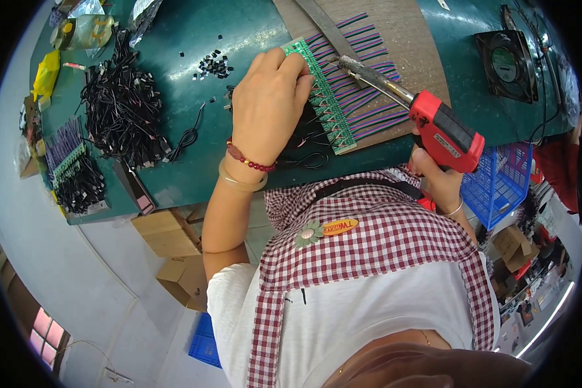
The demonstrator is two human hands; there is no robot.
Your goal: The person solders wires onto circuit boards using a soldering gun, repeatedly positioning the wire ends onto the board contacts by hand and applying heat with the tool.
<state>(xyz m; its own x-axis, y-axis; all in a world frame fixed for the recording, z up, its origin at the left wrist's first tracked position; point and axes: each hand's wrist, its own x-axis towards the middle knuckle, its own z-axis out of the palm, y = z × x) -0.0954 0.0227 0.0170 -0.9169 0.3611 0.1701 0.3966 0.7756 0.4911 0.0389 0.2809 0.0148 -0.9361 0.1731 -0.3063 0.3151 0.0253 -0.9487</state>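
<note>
Shirt [362, 304] nr cam; grn PCB [324, 102] edge at L fingers [295, 63].

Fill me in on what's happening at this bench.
The person's left hand is at the far end of a green circuit board, its fingertips hidden. The right hand has a red soldering gun in its grip, tip angled toward the board; whether it touches anything is hard to tell. Rows of coloured wires run from the board over a brown sheet. Black cables lie piled to the left.

Soldering gun [446, 132] red-black; circuit board [324, 97] green; tabletop [168, 39] dark green; apron [368, 249] maroon-white checked.
</note>
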